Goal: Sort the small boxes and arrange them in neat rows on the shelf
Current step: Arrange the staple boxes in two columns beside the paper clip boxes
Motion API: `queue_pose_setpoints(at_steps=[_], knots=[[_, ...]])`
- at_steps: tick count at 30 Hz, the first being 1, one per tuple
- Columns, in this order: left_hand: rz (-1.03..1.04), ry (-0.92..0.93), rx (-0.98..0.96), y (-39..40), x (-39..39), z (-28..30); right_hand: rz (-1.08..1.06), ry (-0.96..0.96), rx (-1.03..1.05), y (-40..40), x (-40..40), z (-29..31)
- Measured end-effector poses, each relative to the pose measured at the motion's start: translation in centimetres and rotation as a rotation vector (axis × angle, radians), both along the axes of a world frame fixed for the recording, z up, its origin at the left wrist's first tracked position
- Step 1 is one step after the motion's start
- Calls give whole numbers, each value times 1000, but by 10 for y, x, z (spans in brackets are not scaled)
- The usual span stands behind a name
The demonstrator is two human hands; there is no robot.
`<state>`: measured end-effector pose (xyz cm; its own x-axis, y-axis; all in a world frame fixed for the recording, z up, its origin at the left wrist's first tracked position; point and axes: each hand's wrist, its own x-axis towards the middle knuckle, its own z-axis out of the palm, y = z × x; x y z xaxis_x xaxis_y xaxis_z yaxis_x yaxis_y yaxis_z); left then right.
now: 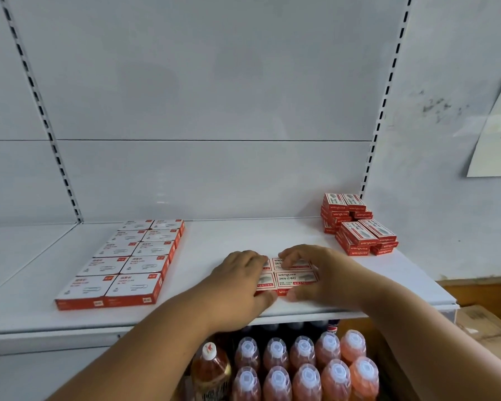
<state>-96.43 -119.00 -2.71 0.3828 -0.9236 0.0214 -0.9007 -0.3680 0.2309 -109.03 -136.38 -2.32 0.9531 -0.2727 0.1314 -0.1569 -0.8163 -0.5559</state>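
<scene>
Both bare forearms reach forward and converge toward centre. Left hand lies palm down, fingers bent forward, thumb low at the near side, tip pointing right. Right hand also palm down, fingers curled toward the left hand, thumb tucked near and low. Fingertips of the two hands nearly meet; thumbs close together.

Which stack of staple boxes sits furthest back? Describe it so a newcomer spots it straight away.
Start at the white shelf and follow it to its right end, where red staple boxes are piled against the wall. The rear stack stands by the slotted upright, behind the front stack, nearer the back panel and taller.
</scene>
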Motion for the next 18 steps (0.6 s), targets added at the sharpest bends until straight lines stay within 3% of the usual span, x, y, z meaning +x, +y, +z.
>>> queue_pose_setpoints(at_steps=[12, 18], knots=[[31, -32, -11, 3, -4, 12, 30, 0, -3, 1, -5, 10], [-10, 11, -83, -22, -16, 28, -192, -169, -84, -33, -39, 28]])
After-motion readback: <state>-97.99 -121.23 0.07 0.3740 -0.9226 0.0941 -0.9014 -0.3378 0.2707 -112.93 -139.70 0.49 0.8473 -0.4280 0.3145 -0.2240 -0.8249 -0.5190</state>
